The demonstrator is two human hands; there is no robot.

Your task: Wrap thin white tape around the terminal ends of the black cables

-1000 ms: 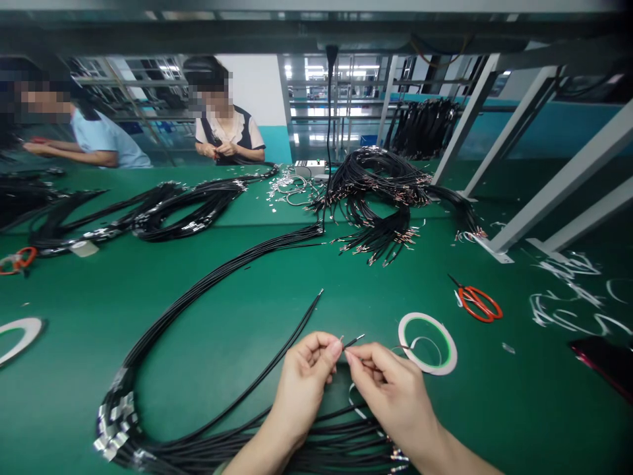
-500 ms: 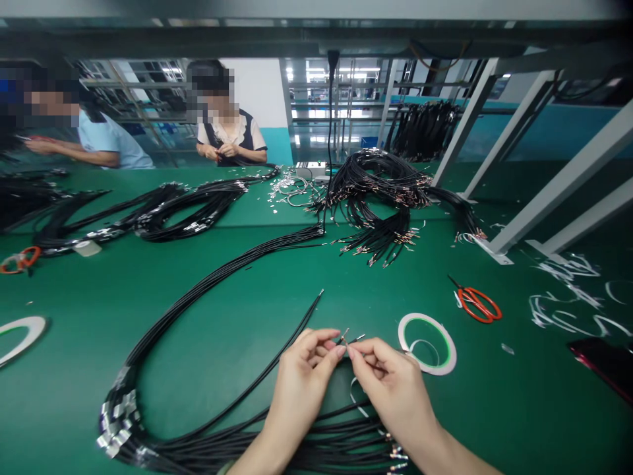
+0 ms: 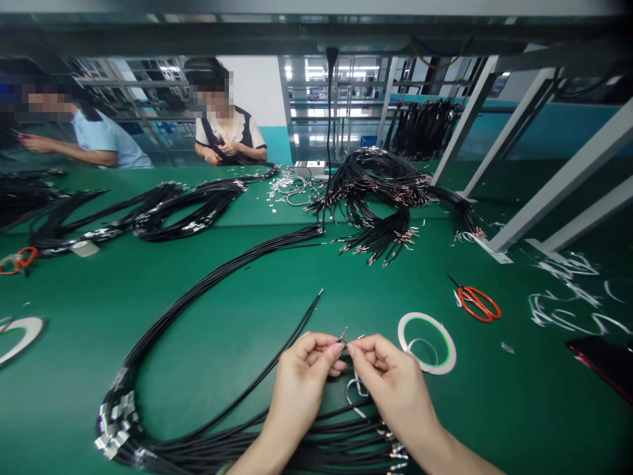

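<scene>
My left hand (image 3: 302,376) is closed in a pinch on the end of a thin black cable (image 3: 341,340), whose bare coppery tip (image 3: 345,330) points up past the fingers. Thumb and forefinger of my right hand (image 3: 398,379) press together right beside that end; what lies between them is too small to make out. Another metal cable tip (image 3: 361,337) shows just behind the right fingertips. Below the fingers hangs a narrow white strip (image 3: 350,396). A bundle of black cables (image 3: 222,439), wrapped with silvery tabs (image 3: 116,422) at the left, passes under both wrists.
A roll of white tape (image 3: 401,330) lies right of my hands, with orange-handled scissors (image 3: 479,305) beyond it. White strip scraps (image 3: 568,313) and a dark red-edged object (image 3: 601,366) are farther right. Coiled cables (image 3: 376,178) lie ahead near metal posts (image 3: 554,191). Two people sit opposite.
My fingertips have shifted slightly, and the left fingers now cover more of the cable end. More of the white strip shows beneath the hands. A person opposite has moved their hands a little.
</scene>
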